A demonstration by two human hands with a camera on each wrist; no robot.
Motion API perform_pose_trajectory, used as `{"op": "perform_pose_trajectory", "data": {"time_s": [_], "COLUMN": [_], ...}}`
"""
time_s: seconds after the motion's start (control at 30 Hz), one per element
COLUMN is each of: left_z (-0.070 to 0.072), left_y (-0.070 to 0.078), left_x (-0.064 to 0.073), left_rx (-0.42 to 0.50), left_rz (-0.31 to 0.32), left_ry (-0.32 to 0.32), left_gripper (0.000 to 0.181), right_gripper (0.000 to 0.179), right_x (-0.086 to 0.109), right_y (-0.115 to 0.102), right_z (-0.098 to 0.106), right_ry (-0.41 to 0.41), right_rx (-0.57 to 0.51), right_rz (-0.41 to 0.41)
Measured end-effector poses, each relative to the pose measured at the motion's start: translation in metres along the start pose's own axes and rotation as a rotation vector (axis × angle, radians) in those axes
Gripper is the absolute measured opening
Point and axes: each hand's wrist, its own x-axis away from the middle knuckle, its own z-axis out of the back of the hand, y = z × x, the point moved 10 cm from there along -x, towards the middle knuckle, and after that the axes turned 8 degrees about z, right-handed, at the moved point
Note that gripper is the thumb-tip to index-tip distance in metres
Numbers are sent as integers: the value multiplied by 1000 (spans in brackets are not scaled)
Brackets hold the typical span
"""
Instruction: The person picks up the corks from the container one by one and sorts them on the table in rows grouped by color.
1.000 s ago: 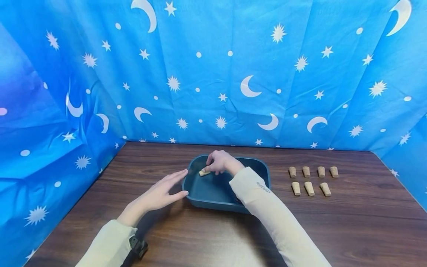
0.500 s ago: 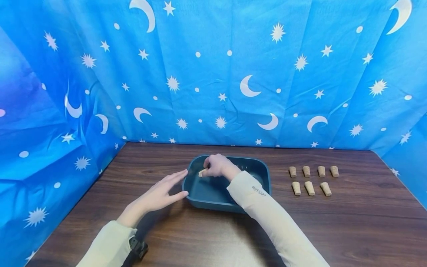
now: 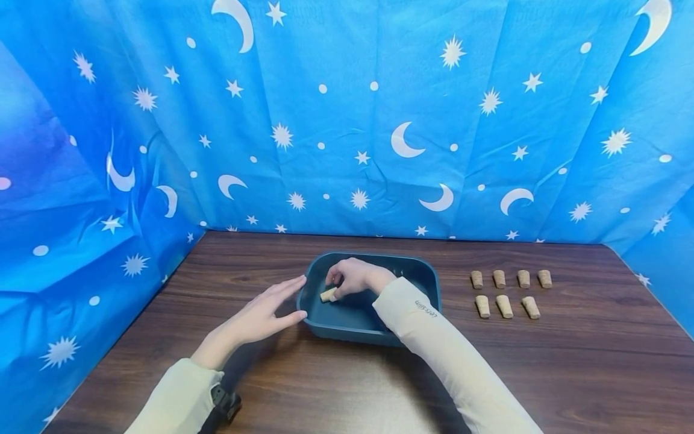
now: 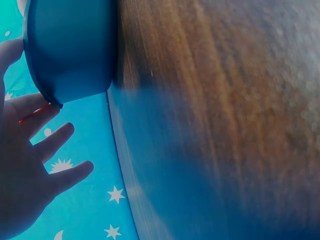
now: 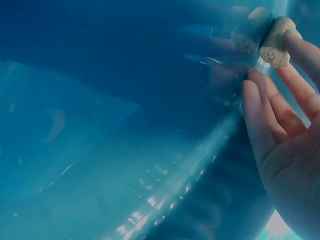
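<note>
In the head view, a dark blue-green plastic bin [image 3: 347, 331] stands on the table. My right hand [image 3: 355, 278] reaches inside it and pinches a tapered cork stopper [image 3: 328, 295] low over the floor, near the left end. The right wrist view shows that cork [image 5: 275, 47] tilted by the bin's shiny inner surface, thumb on its side and the other fingers [image 5: 257, 117] extended below. My left hand [image 3: 257, 313] rests with spread, straight fingers and thumb against the bin's left rim. Seen from the left wrist, those fingers [image 4: 52, 145] fan out beside the bin's outer wall [image 4: 75, 55].
Several more corks stand in two rows on the dark wood table [image 3: 575, 367], right of the bin; one is a front-row cork [image 3: 504, 306]. A blue cloth [image 3: 347, 108] with moons and stars hangs along the back and sides. Below the left sleeve is a black strap piece [image 3: 226, 401].
My right hand has shifted the cork slightly toward me inside the bin, after tilting it about. The left hand and the rows of corks have stayed in place.
</note>
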Motion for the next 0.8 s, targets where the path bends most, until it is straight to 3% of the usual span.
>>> {"op": "perform_pose_trajectory", "data": {"time_s": [0.33,0.5,0.8], "left_z": [1,1,0], "left_y": [1,2,1], "left_x": [0,1,0], "left_rx": [2,7,-3], "left_rz": [3,8,13], "left_ry": [-5,-6,-6], "left_gripper": [71,71,72], "right_gripper": [19,21,26], "right_x": [1,2,4], "right_y": [-5,-6,-2], "right_z": [-4,-2,-7], "right_ry": [-46,-46,-73], "right_rx": [2,27,-89], "right_rz": [41,51,37]}}
